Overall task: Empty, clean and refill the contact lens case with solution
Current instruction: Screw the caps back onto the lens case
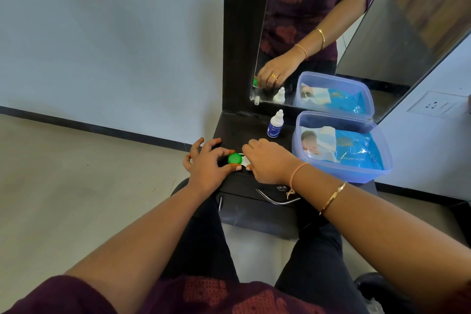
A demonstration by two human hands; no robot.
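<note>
A: Where's the case [245, 160]?
B: Flat on the front edge of the shelf [229, 123], just above the drawer handle [277, 200], between both hands
A: How are the hands set?
B: The left hand [204, 164] pinches the green cap [235, 158] between thumb and forefinger, its other fingers fanned clear. The right hand [270, 163] is curled over the case's white end and presses it down. I'd say that keeps it from turning while the cap is unscrewed
A: Is the other cap on?
B: Can't tell, the right hand hides it
A: So nothing is emptied yet?
B: Probably not, since the green cap looks seated
A: And farther back?
B: The bottle [275, 125] stands upright behind the hands, handy for the refill. To its right a clear box [379, 173] holds a blue packet [356, 153], and the mirror [318, 20] behind doubles it all
</note>
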